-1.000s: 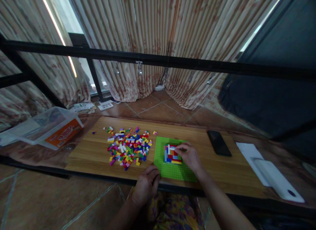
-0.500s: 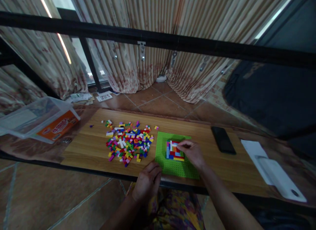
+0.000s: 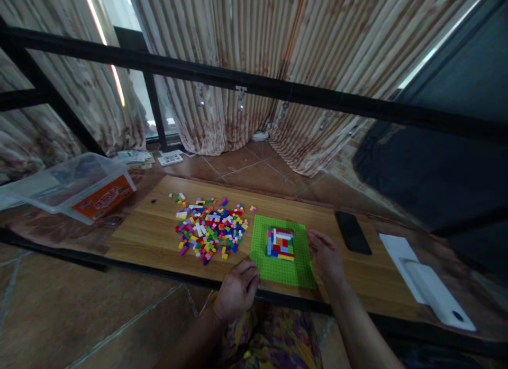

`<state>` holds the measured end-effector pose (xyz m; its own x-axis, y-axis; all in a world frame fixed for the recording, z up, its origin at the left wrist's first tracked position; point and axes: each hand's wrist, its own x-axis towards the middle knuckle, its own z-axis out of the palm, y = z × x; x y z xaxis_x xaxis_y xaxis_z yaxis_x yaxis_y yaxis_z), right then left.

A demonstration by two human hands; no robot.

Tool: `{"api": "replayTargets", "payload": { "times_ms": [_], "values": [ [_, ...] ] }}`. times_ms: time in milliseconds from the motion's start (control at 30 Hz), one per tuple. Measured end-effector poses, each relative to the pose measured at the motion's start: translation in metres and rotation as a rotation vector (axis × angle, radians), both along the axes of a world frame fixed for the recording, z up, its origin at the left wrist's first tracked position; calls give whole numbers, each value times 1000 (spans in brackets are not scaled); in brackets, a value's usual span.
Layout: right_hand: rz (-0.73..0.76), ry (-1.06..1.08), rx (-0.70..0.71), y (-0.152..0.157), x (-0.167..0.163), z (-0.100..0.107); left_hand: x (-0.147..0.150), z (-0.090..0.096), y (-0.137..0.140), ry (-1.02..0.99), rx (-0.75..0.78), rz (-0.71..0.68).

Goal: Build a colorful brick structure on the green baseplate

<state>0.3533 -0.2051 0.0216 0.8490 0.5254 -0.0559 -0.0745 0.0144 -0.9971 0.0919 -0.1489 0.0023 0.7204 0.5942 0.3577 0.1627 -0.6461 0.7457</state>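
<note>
A green studded baseplate (image 3: 296, 274) lies on the wooden board. Near its middle sits a low, roughly square build of toy bricks (image 3: 280, 244) in red, white, blue and yellow. My left hand (image 3: 237, 287) is at the plate's near left corner, its curled fingers closed on that edge. My right hand (image 3: 327, 257) hovers by the plate's right edge, apart from the build. Its fingers are loosely bent and slightly apart, and nothing shows in them. To the left of the plate, many loose bricks (image 3: 212, 229) are spread in a pile.
A black phone (image 3: 353, 232) lies right of the plate. Farther right are a white sheet (image 3: 397, 252) and a white flat object (image 3: 440, 295) with a dark oval. A clear plastic bin (image 3: 79, 184) with an orange label stands at the left. A dark rail (image 3: 262, 81) crosses before striped curtains.
My right hand has drawn back from the brick build to the plate's right edge. A white strip now shows at the build's top. My left hand stays at the corner; the view shifted slightly.
</note>
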Motion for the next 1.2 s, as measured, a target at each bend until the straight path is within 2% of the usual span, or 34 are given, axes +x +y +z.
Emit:
{"api": "replayTargets", "payload": {
  "times_ms": [167,233,367,467,533,733,1000,1200],
  "values": [
    [76,-229,-104,5,-30,23,0,0,-2,-12,20,5],
    [207,-334,-128,12,-52,32,0,0,-3,-6,29,7],
    [594,-581,-165,30,-98,44,0,-4,-4,-4,63,18],
    [798,-741,-236,46,-125,46,2,-10,-6,-8,123,57],
    [883,-796,-312,56,-136,44,3,-14,-7,1,165,90],
    [959,-874,-551,72,-152,35,4,-24,-9,149,247,94],
    [920,-956,-648,81,-155,30,5,-21,-10,183,251,106],
    [945,-1061,-739,92,-162,31,4,-22,-10,213,232,99]
  ]
}}
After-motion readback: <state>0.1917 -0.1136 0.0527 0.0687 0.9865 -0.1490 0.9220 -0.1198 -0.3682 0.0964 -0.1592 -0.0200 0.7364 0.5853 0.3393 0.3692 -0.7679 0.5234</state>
